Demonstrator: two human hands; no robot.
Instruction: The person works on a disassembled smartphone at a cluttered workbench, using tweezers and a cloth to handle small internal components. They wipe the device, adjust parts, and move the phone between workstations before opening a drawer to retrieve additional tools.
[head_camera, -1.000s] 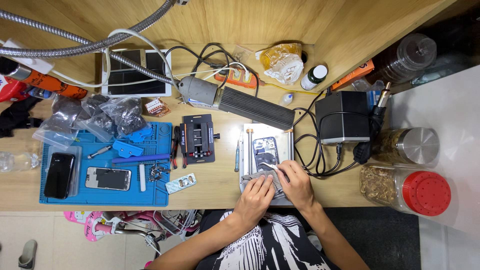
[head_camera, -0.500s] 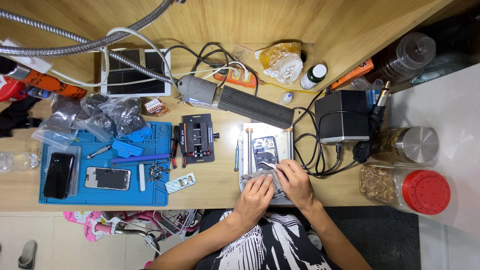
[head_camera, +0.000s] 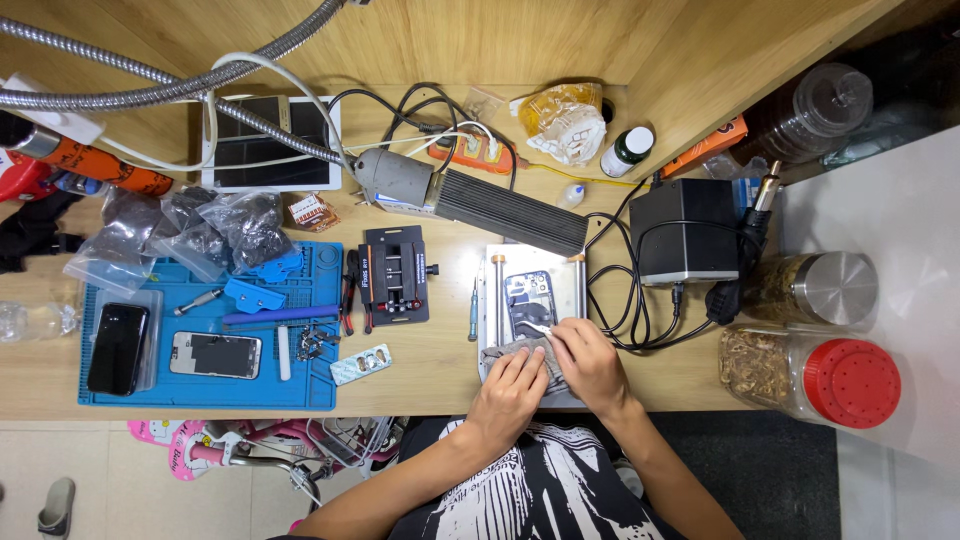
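Note:
An opened phone housing (head_camera: 528, 303) lies on a silver heating plate (head_camera: 573, 287) near the front edge of the wooden bench. My left hand (head_camera: 508, 392) presses a grey cloth (head_camera: 505, 350) onto the phone's near end. My right hand (head_camera: 590, 362) pinches a thin white tool (head_camera: 536, 327) whose tip touches the housing. Both hands sit side by side, touching over the plate's near part.
A blue work mat (head_camera: 205, 325) at the left holds two phones (head_camera: 117, 347), small tools and parts bags. A black clamp jig (head_camera: 393, 275) and a screwdriver (head_camera: 474, 308) lie left of the plate. A black box (head_camera: 686, 230) with cables and two jars (head_camera: 810, 375) stand at the right.

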